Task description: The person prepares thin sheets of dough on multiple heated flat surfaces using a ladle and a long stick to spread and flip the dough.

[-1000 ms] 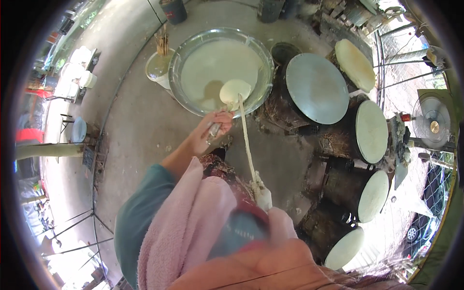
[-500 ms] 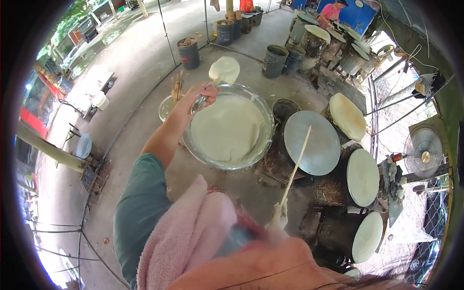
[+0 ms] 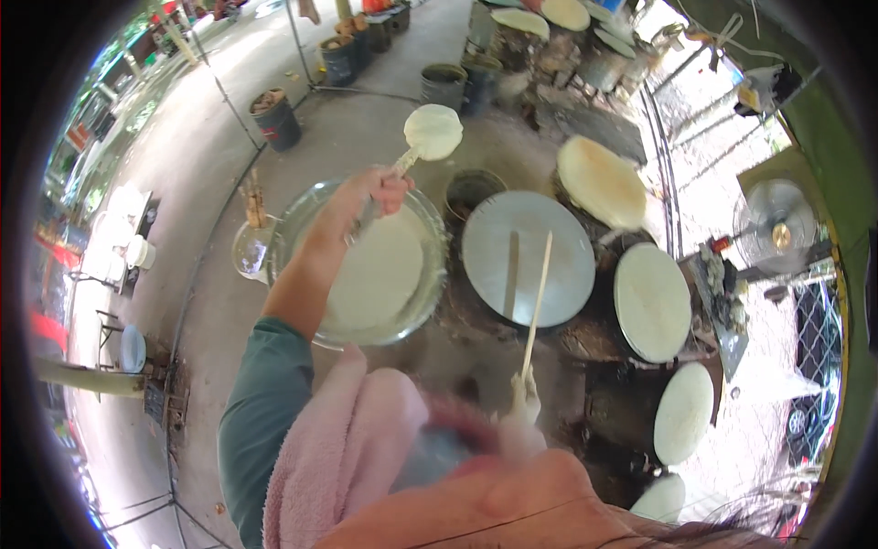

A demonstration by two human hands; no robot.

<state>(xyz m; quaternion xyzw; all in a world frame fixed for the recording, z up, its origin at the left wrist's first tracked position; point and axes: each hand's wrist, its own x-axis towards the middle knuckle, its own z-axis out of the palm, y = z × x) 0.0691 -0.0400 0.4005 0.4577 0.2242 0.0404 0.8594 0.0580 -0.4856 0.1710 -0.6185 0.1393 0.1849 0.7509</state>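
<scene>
My left hand (image 3: pixel 380 197) is closed around the handle of a ladle (image 3: pixel 433 132) that holds pale batter. The ladle's bowl is in the air beyond the far right rim of a wide metal basin (image 3: pixel 433 306) of the same batter, which my forearm partly covers. Low in the middle, my gloved right hand (image 3: pixel 521 403) grips a thin wooden stick (image 3: pixel 540 297). The stick points away from me, across the front of a bare round griddle (image 3: pixel 489 261), and its shadow lies on that surface. Some of the glove's fingers are blurred.
Right of the griddle are more round plates covered with pale sheets (image 3: pixel 651 302); one browned sheet (image 3: pixel 602 183) sits behind. A dark bucket (image 3: pixel 474 192) stands between basin and griddle. A fan (image 3: pixel 777 229) is at the right, and a filled bucket (image 3: pixel 276 119) far left.
My view has turned to the right, so the basin and griddle appear further left. The ladle has swung right relative to the basin, toward the griddle side. Both hands keep their holds.
</scene>
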